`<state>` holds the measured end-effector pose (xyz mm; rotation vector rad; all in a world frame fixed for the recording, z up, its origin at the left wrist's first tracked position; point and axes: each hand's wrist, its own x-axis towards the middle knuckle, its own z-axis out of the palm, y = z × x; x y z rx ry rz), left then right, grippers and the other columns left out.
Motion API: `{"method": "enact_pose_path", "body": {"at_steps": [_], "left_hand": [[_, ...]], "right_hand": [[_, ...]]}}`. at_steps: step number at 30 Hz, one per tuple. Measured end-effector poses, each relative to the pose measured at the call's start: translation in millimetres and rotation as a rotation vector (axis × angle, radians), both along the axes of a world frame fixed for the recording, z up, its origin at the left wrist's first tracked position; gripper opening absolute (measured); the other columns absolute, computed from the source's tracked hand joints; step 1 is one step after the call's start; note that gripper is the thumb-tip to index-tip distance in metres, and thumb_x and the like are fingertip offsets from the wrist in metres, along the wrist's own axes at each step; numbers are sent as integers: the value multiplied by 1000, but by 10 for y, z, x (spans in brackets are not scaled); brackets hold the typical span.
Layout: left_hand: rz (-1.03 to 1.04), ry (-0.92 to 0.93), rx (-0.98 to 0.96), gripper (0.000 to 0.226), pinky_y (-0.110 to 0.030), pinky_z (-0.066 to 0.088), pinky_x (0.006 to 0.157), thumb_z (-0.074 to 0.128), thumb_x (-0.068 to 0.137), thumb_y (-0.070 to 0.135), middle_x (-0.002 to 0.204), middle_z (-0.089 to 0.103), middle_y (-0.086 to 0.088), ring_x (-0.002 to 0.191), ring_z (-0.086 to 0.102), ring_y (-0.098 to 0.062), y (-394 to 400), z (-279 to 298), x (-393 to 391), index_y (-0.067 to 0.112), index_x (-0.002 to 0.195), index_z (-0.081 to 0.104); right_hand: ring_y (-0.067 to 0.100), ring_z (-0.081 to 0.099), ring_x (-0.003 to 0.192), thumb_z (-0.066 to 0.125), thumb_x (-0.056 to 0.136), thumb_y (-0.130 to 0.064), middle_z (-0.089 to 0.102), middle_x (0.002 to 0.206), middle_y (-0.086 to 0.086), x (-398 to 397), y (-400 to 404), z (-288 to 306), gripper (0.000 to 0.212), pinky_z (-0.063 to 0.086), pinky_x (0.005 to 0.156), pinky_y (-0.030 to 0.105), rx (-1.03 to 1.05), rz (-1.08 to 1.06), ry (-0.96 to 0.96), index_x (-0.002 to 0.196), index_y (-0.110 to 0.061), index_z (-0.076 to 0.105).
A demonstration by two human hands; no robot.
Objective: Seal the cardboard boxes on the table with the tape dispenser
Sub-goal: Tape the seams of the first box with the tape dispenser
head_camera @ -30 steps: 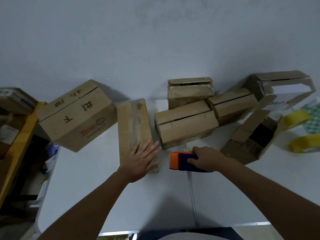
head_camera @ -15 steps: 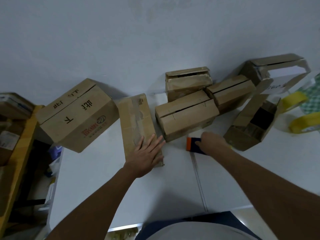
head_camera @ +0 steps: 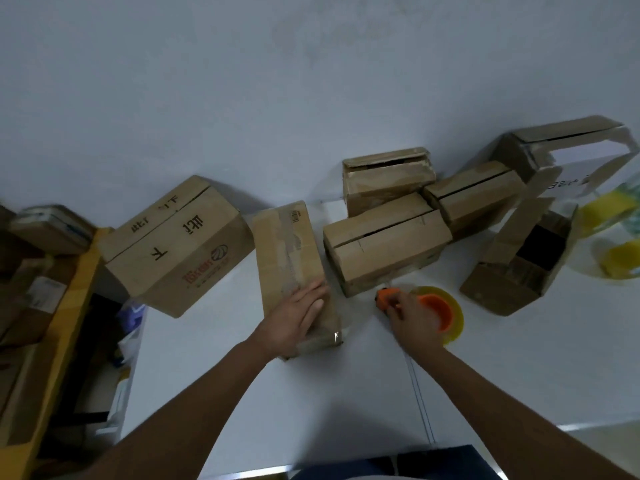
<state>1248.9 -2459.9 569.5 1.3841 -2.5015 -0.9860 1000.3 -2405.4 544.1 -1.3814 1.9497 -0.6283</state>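
Observation:
A long narrow cardboard box (head_camera: 287, 251) with tape along its top lies on the white table (head_camera: 346, 393). My left hand (head_camera: 298, 315) rests flat on its near end, fingers together. Right of it, my right hand (head_camera: 403, 310) grips the orange tape dispenser (head_camera: 434, 308), whose yellowish tape roll lies flat on the table. A closed box with a slit top (head_camera: 384, 244) sits just behind the dispenser. Two more closed boxes (head_camera: 386, 178) (head_camera: 474, 195) stand behind that one.
A large printed box (head_camera: 176, 247) sits tilted at the table's left edge. An open box (head_camera: 519, 258) lies on its side at the right, another open one (head_camera: 568, 147) behind it. Yellow tape rolls (head_camera: 620, 258) lie far right. Shelves with clutter (head_camera: 38, 271) stand left.
My right hand has turned the dispenser so its orange hub and tape roll now show flat on the table. My left hand slid a little further onto the narrow box.

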Motion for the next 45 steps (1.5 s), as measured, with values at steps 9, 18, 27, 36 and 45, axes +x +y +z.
{"method": "enact_pose_path", "body": {"at_steps": [9,18,27,36,45], "left_hand": [[-106,-117,-30,49,-32,-7,123,25,108,36,163,8,15,150,-3,-2,143,-98,139,27,156,23],[-160,-201,-192,62,-33,-8,122,22,102,56,164,2,16,150,-7,-3,174,-285,212,30,158,11],[-239,-402,-417,68,-49,14,122,26,100,54,163,11,-1,151,10,-24,212,-367,173,17,156,12],[7,-442,-586,67,-47,48,91,49,83,76,129,61,-3,117,57,-28,268,-237,-208,21,118,64],[-17,-340,-463,72,-45,40,103,33,90,78,141,50,4,132,44,-22,209,-263,-59,26,135,53]], "right_hand": [[21,60,100,52,99,-14,66,103,11,449,-8,54,16,47,98,37,453,-327,-909,111,-6,59],[17,55,80,63,92,-13,61,80,5,443,120,75,8,46,74,28,125,-287,-743,88,-7,66],[18,63,92,60,94,-16,67,89,1,448,132,23,8,48,81,30,44,-202,-583,89,-15,65],[5,58,77,60,95,-18,65,84,-3,446,131,6,7,45,69,22,-22,-176,-481,90,-16,65],[7,62,77,57,97,-16,65,80,-7,481,80,-136,17,50,69,28,-104,-96,-389,84,-27,57]]}}
